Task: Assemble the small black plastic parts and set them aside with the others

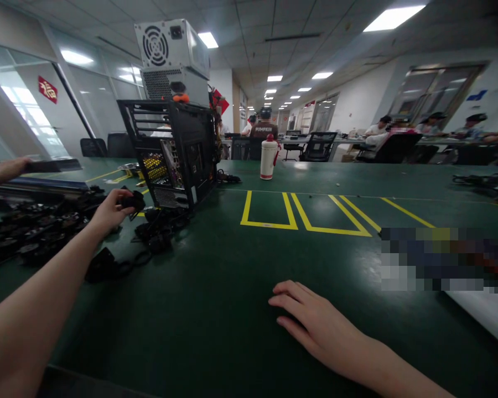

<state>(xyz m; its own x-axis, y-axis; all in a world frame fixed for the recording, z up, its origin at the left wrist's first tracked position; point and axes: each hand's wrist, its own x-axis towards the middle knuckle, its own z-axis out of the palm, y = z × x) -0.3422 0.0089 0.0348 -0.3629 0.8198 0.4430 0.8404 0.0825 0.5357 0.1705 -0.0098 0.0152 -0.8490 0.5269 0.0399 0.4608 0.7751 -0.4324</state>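
At the left, my left hand [113, 210] is closed on a small black part [133, 202], just in front of the black computer case [197, 149]. Below and beside that hand lie black parts with cables [160, 235], and a larger heap of black parts [45, 226] spreads to the left. My right hand [305, 312] rests on the green table [216, 309] with its fingers apart and nothing in it.
Two metal power supplies [170, 52] are stacked on the case. A white bottle [268, 159] stands behind yellow tape outlines [269, 225]. Another person's hand [10, 170] is at the far left. Dark cables [481, 181] lie at the right.
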